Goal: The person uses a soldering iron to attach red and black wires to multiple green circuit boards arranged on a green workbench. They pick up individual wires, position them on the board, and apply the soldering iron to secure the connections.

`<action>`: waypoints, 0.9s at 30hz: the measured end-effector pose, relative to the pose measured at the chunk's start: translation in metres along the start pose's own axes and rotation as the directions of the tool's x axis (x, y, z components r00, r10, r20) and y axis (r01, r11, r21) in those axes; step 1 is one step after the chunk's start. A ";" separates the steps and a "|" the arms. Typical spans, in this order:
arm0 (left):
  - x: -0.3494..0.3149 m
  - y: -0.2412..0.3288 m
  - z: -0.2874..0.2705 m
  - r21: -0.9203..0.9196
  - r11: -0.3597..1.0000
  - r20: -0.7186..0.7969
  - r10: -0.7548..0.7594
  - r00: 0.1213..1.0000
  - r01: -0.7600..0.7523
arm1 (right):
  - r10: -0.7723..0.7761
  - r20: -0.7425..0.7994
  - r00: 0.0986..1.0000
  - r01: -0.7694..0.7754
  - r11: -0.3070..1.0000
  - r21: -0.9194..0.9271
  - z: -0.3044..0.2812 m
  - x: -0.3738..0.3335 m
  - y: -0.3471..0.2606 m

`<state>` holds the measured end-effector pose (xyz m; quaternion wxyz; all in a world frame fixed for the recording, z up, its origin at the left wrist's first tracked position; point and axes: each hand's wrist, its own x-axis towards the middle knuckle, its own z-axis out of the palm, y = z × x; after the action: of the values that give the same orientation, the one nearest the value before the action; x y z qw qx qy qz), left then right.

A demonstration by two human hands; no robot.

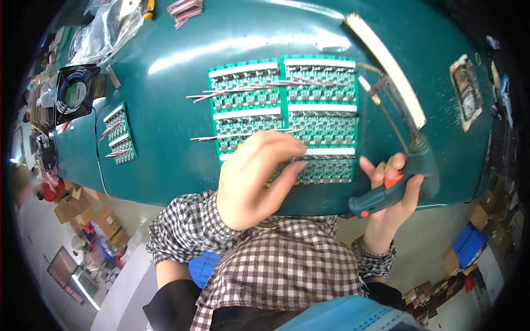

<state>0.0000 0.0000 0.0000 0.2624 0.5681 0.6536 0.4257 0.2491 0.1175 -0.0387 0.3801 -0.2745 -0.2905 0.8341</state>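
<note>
Several green circuit boards (320, 122) with white connector strips lie joined in a block before me. Thin red and white wires (243, 90) lie across them. Over the block's lower left part, my left hand (259, 179) is curved, its thumb and forefinger tips apart with board showing between. It hides the boards under it. In my right hand (395, 190) is a dark green soldering gun (381, 199) with an orange trigger, its handle lying across the palm and fingers. From its front a thin metal tube (393, 122) points up and left, beside the boards.
A long curved cream bar (386, 66) stands beyond the gun. To the left are a smaller board piece (118, 135) and a black fan (77, 94) with a cable. A wire bundle (185, 12) and a plastic bag (110, 33) lie far back; a stained block (466, 92) lies right.
</note>
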 end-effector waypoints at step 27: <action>0.108 -0.166 -0.117 0.466 0.800 -0.560 -0.065 0.826 0.379 | -0.190 -0.051 0.980 0.148 0.885 -0.442 0.051 -0.019 -0.009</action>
<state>-0.2064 0.0751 -0.0683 -0.0508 0.3992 0.8588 0.3170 0.2296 0.0938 0.0066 0.3934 -0.3649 -0.4746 0.6978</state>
